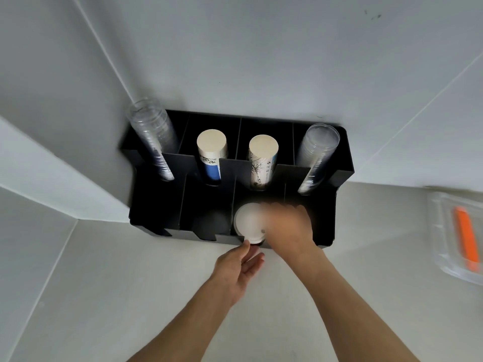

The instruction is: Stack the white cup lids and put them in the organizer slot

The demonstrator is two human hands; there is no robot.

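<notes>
A stack of white cup lids (249, 222) sits in the third front slot of the black organizer (324, 226), seen from above as one white disc. My right hand (287, 226) is blurred and rests against the right side of the stack, fingers curled around its edge. My left hand (240, 267) is just below the slot's front notch, fingers loosely apart, thumb tip touching the lower edge of the lids. How many lids the stack holds is hidden.
The organizer's back slots hold two stacks of clear cups (154, 142) (317, 158) and two stacks of paper cups (211, 152) (262, 160). A clear tray (444, 231) with an orange item (466, 239) lies at the right. Walls stand close behind and to the left.
</notes>
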